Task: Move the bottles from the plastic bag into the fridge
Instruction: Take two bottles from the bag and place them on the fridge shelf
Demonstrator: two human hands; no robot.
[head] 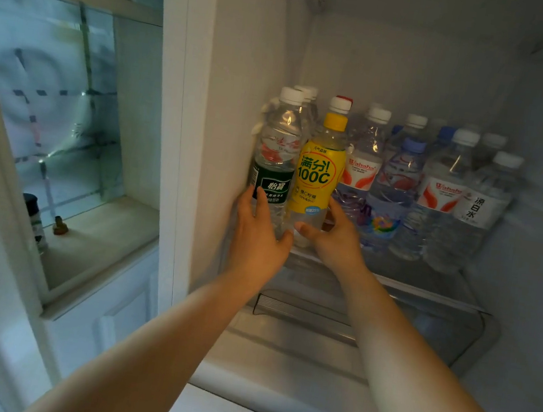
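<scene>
Both arms reach into the fridge (419,69). The left hand (257,235) curls round the base of the green-label bottle (273,171) by the left wall. The right hand (331,238) grips the yellow bottle (317,174) low down, thumb across its clear base. Both stand upright at the front of the shelf (425,285), touching each other, beside rows of water bottles (437,196).

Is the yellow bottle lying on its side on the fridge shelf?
No, the yellow bottle stands upright at the front of the shelf, with the right hand gripping its base.
</scene>
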